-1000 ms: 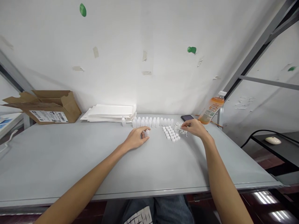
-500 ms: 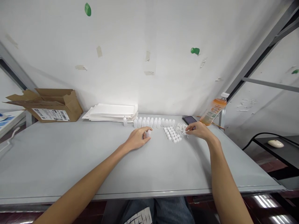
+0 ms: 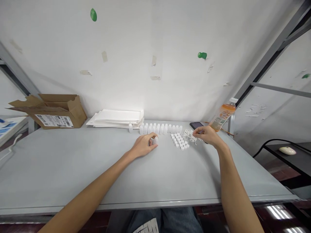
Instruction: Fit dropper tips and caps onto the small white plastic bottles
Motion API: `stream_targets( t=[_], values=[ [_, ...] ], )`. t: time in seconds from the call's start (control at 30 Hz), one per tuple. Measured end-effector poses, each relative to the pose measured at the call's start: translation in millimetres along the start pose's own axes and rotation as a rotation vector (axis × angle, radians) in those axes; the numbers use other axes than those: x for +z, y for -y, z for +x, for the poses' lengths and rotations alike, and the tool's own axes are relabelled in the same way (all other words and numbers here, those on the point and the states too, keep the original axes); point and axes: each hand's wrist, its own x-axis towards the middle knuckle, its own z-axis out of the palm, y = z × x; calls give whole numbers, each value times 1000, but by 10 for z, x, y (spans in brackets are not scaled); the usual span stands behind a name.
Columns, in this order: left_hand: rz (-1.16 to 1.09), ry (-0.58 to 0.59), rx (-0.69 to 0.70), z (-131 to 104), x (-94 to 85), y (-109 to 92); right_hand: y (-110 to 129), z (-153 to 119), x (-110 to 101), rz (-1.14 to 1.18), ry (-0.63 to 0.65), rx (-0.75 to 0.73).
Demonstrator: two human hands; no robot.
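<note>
Okay, going left to right from my remote seat: the cardboard box and the stack of white sheets sit at the back of the table, well clear of the action. Next is a lone bottle in front of the sheets, then my left hand, fingers curled around a small bottle. If that grip slackens, I reckon something so light-looking tips easily. Just behind stands the row of bottles; a careless knuckle could knock them like dominoes. Then come the white caps, and beside them the tangle of white bits. My right hand is at its edge, fingertips close together, but I can't tell if there's a piece between them. Those bits look snagged, so tugging one might drag others into the caps.
</note>
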Motion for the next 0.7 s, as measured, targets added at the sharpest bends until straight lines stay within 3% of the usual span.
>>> stream_targets(
  t=[0.2, 0.33, 0.5, 0.7],
  values=[
    [12, -6, -9, 14, 16, 26, 147, -45, -7, 240, -100, 4],
    [27, -25, 21, 14, 41, 39, 318, -77, 42, 422, -97, -56],
    [41, -40, 74, 3, 47, 22, 626, -120, 265, 542, 27, -144],
    [30, -24, 79, 1, 35, 0, 883, -174, 610, 424, 163, -233]
  ],
)
